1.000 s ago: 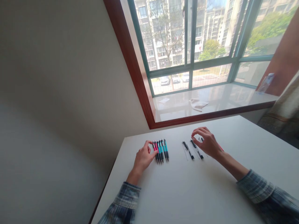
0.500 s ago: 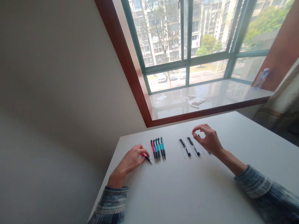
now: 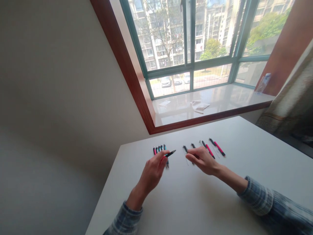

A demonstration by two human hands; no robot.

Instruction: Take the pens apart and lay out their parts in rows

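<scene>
My left hand (image 3: 154,168) pinches a pink-and-black pen (image 3: 171,153), its dark tip pointing up and to the right above the table. Partly behind that hand lies a row of pens (image 3: 155,150), one pink and several teal; their lower parts are mostly hidden. My right hand (image 3: 202,160) hovers to the right with thumb and forefinger slightly apart, pointing left, and no object shows between them. Under and beside it lie pens taken apart: black pieces (image 3: 185,148), thin clear refills (image 3: 186,159), and pink barrels (image 3: 219,148) at the right.
All of this lies on a white table (image 3: 176,202) set against the wall and window. On the sill (image 3: 220,101) rest a crumpled cloth (image 3: 200,106) and a clear bottle (image 3: 263,83). A curtain (image 3: 281,98) hangs at the right.
My left hand has lifted the pen off the table and turned its tip up to the right. My right hand has moved left towards it, uncovering the pink barrels.
</scene>
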